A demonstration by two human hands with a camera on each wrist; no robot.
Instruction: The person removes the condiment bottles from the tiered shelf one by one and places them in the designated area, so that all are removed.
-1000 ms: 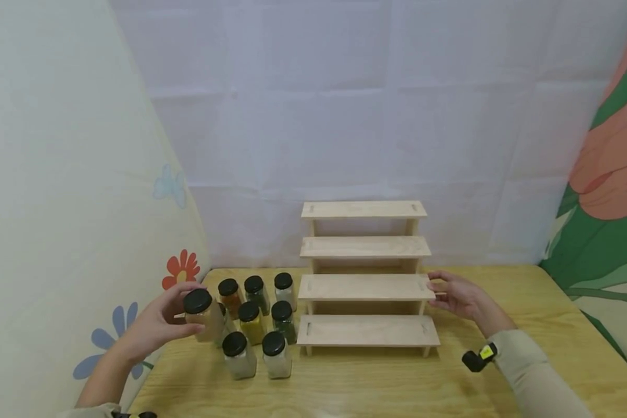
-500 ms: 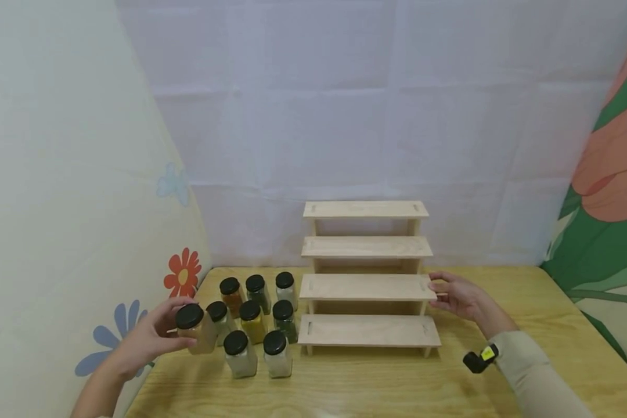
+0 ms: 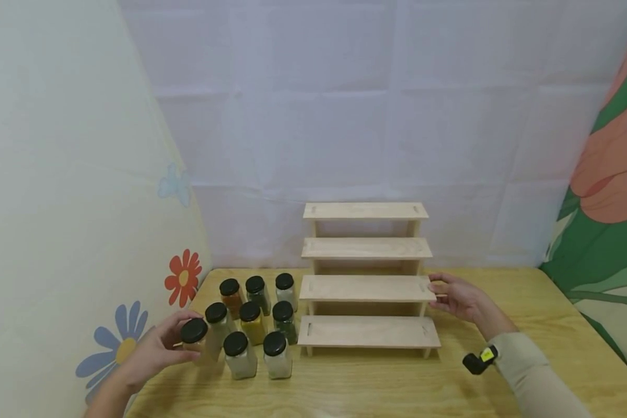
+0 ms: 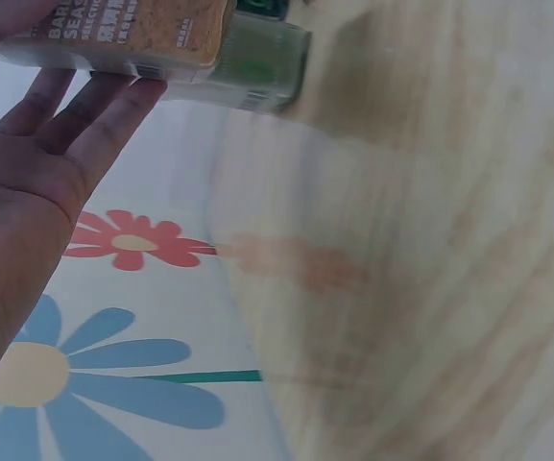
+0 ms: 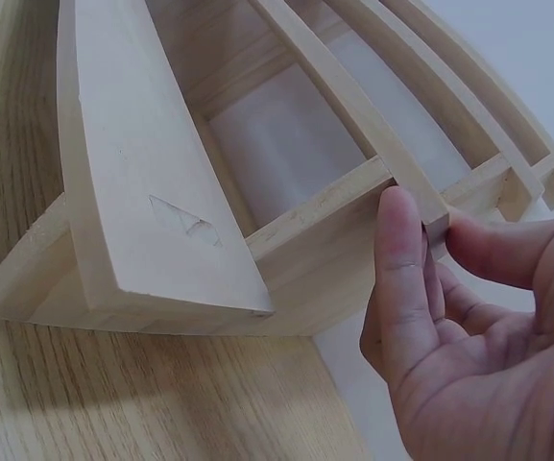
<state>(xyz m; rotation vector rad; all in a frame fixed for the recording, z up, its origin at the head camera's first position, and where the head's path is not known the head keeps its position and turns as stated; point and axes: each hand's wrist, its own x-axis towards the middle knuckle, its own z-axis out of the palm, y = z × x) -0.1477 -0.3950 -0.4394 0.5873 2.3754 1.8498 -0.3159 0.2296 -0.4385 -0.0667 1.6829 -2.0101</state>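
Observation:
At the left of the head view, my left hand (image 3: pixel 157 351) holds a spice jar (image 3: pixel 194 332) with a black lid between thumb and fingers. The left wrist view shows that jar's orange-brown contents (image 4: pixel 176 34) and pale lettering, with the fingers of the left hand (image 4: pixel 27 182) along its side. A four-step wooden rack (image 3: pixel 368 288) stands mid-table. My right hand (image 3: pixel 458 298) pinches the right end of its second step from the bottom. Up close in the right wrist view, thumb and fingers of the right hand (image 5: pixel 478 346) grip that board's corner.
Several more black-lidded jars stand between the left hand and the rack, among them a yellow-filled jar (image 3: pixel 253 326) and a white-filled jar (image 3: pixel 278 361). They rest on the wooden table (image 3: pixel 366 386). A flower-printed panel (image 3: pixel 110 232) borders the left side, and white cloth (image 3: pixel 345 116) hangs behind.
My left hand has brought the spice jar down and nearer to me, at the left of the other jars. The right hand keeps its grip on the rack, unmoved.

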